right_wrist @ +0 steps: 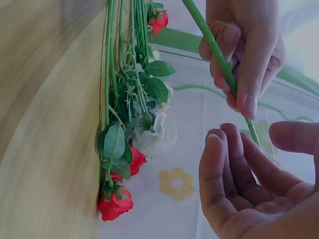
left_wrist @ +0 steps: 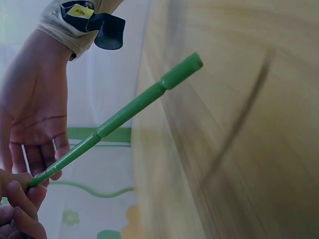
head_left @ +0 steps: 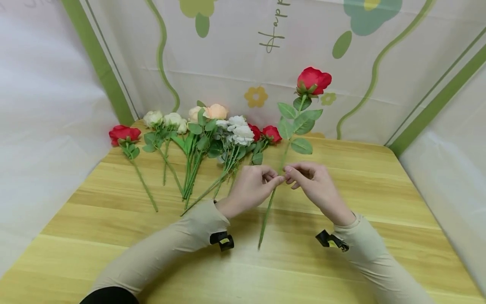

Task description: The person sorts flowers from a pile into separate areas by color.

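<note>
A red artificial rose (head_left: 313, 80) with green leaves stands tilted above the table, bloom up and away. My left hand (head_left: 252, 188) pinches its long green stem (head_left: 267, 215) between thumb and fingers at mid-length. Beside that grip is my right hand (head_left: 315, 183), fingertips close to the stem. In the right wrist view the right hand (right_wrist: 259, 184) has its thumb apart from loosely bent fingers, the stem running behind them. The left wrist view shows the stem's cut lower end (left_wrist: 182, 70) over the table, casting a shadow.
On the wooden table (head_left: 353, 270), left of the hands, lie several artificial flowers: a red rose (head_left: 124, 134), cream roses (head_left: 172, 120), peach blooms (head_left: 216, 111), pale blue-white flowers (head_left: 242, 133) and more red roses (head_left: 271, 134). A printed white curtain (head_left: 228, 50) hangs behind the table.
</note>
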`<state>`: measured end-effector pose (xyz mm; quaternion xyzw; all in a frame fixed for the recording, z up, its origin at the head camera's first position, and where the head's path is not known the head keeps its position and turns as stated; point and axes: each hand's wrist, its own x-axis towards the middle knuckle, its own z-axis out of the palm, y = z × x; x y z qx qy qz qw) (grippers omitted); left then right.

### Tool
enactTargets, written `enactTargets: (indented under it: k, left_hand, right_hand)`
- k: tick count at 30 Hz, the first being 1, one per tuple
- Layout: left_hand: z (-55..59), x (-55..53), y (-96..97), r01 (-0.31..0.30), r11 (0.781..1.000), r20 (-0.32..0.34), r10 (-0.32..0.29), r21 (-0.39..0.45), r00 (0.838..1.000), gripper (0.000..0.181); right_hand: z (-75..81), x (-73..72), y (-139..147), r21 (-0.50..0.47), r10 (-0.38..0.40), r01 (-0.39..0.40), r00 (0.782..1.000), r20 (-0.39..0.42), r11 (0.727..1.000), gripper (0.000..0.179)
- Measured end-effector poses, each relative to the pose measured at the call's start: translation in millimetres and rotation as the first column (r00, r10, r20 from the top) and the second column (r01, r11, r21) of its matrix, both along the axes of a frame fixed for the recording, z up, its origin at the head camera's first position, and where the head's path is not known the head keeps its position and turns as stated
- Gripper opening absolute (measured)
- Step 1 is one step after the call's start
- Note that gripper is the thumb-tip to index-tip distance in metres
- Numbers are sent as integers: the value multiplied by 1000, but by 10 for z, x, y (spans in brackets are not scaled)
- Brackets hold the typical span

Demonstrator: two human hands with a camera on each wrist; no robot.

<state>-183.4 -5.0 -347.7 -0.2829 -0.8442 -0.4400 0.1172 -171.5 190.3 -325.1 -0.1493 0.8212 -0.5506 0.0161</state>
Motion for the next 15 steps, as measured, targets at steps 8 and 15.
enactTargets:
  k: [8,15]
  left_hand:
    - [-70,22,78,49,998,23,-50,28,998,15]
    - [-80,56,74,100,995,19,-100,-21,995,14]
  right_hand:
    - [-75,-12,-31,-2,-52,52,998,-45,999,30]
    - [-99,-9,-26,49,-22,26,997,-76,998,21]
